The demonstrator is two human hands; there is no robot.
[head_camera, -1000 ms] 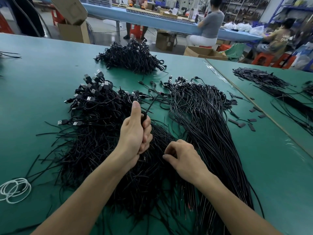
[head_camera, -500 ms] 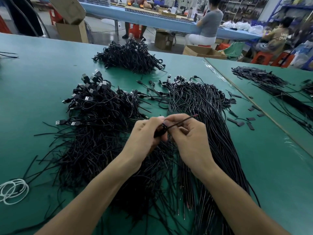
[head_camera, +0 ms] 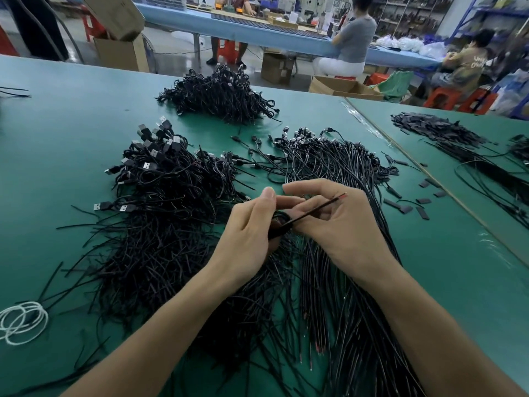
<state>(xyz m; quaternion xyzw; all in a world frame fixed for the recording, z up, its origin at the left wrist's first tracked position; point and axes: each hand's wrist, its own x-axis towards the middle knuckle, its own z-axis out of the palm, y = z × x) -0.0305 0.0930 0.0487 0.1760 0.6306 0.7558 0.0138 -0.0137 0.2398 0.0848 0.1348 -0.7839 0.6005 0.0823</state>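
**Item 1, centre of frame.** Left hand [head_camera: 246,239]: fingers curled round a small wound loop of a black cable [head_camera: 315,209], thumb raised. Right hand [head_camera: 337,224]: set against the left, thumb and fingers pinching the same cable's free tail. The tail's red tip points toward the upper right. The cable is held in the air between both hands, above the piles.

**Risks, as judged.**
- The loop looks small and springy, so a slack pinch by either hand would likely let it unwind.
- The tail hangs just over loose strands and may snag one and drag it up.
- The red tip could bend or fray if drawn hard through the fingers.

**Item 2, left of centre.** Tangled pile [head_camera: 160,230] of black leads, USB plugs at its far edge.

**Item 3, right of centre.** Straighter bundle [head_camera: 352,179] running to the bottom edge, with red tips showing low down.

**Item 4, lower left.** White loops [head_camera: 23,322].

**Item 5, right centre.** Short flat black pieces [head_camera: 405,209], scattered.

**Item 6, upper centre.** A further heap [head_camera: 220,96].

**Surface.** Green table [head_camera: 65,133], matte. A seam joins it to a second green table [head_camera: 375,108] at upper right, which bears more black stock [head_camera: 435,130].

**Room, top of frame.** Cardboard boxes [head_camera: 120,53], a blue bench [head_camera: 257,35], two seated persons [head_camera: 353,38] [head_camera: 469,64], red stools [head_camera: 440,97] and shelving. Finer detail is blurred.
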